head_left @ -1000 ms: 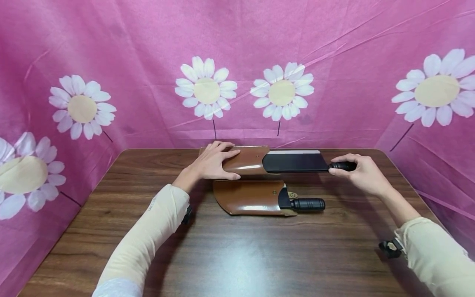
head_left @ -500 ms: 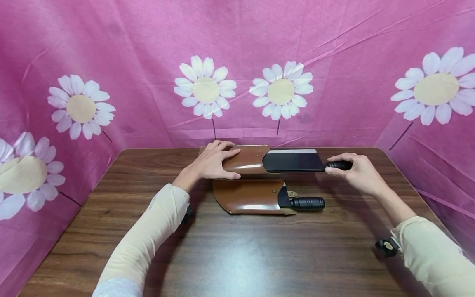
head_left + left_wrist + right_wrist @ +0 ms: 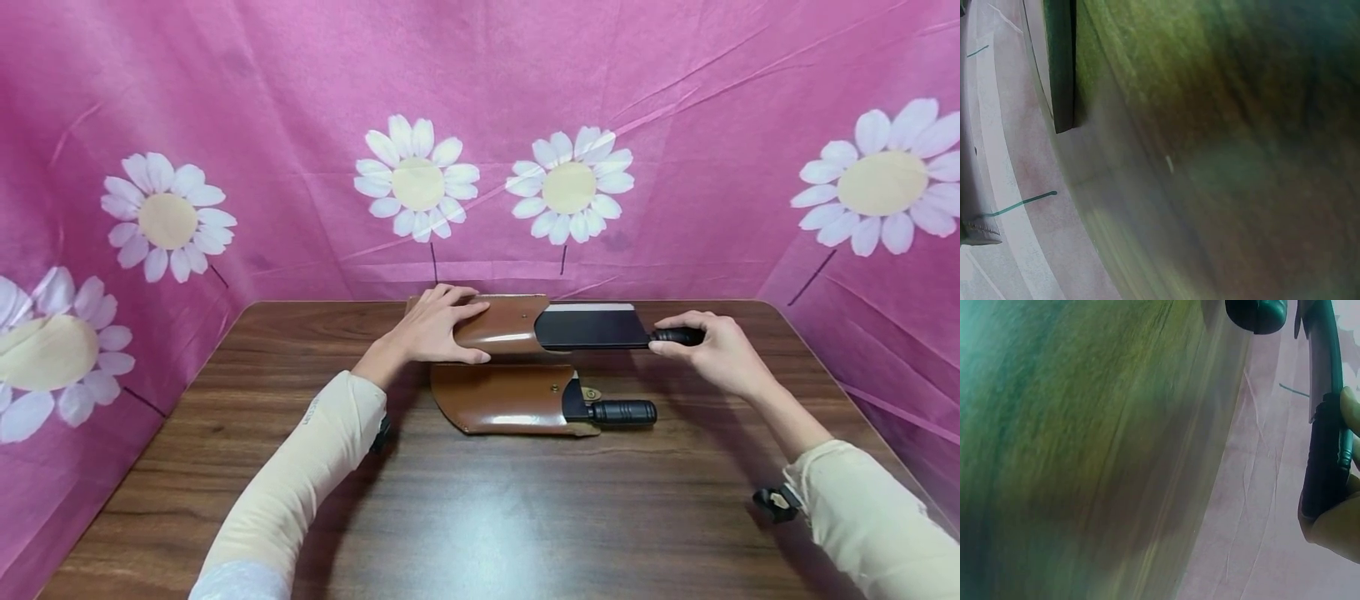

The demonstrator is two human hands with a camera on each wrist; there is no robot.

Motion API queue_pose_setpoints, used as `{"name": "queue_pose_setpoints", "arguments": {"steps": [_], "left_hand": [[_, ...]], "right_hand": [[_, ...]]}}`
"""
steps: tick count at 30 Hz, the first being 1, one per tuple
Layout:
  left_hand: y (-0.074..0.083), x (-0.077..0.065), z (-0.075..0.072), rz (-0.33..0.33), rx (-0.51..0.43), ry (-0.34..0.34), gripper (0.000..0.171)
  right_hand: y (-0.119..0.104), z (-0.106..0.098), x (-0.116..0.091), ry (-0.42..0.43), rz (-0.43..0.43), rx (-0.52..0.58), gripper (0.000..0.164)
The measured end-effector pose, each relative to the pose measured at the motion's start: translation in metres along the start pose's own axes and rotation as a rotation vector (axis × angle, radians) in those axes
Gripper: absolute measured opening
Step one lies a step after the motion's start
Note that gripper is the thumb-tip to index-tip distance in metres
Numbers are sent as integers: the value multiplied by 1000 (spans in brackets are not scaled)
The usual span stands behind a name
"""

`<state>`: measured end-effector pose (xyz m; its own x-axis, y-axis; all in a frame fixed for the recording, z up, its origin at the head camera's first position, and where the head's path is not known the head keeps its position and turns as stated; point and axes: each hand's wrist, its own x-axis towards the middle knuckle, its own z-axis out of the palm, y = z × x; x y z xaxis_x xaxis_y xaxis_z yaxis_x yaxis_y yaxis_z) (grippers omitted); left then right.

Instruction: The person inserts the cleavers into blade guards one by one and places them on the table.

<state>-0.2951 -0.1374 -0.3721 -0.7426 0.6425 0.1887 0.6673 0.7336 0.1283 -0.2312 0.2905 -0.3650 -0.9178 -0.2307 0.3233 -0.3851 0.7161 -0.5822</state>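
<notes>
At the back of the table, a cleaver with a dark, wide blade [image 3: 592, 328] sits partly inside a brown leather sheath [image 3: 502, 325]. My right hand [image 3: 723, 350] pinches its black handle [image 3: 677, 335] between thumb and fingers; the right wrist view shows the handle [image 3: 1325, 456] in that hand [image 3: 1338, 525]. My left hand [image 3: 435, 325] rests on the sheath with fingers spread fairly straight, the thumb by its near edge. Just in front lies a second brown sheath [image 3: 502, 400] holding another cleaver, whose black handle [image 3: 622, 413] sticks out to the right.
The wooden table [image 3: 480, 508] extends toward me. A pink cloth [image 3: 487, 75] printed with white daisies hangs behind it and along both sides. A small strap tab [image 3: 592, 394] with a snap pokes out beside the nearer handle.
My right hand has moved left with the handle, and the cleaver has slid a little deeper into the far sheath. The left hand stays on the sheath; the nearer sheath has not moved.
</notes>
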Motion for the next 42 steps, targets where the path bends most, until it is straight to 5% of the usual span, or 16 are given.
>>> {"name": "queue_pose_setpoints", "arguments": {"steps": [42], "left_hand": [[8,6,3,16,-4,-3,94]], "right_hand": [[-28,18,5,9,-36,3,31]]}}
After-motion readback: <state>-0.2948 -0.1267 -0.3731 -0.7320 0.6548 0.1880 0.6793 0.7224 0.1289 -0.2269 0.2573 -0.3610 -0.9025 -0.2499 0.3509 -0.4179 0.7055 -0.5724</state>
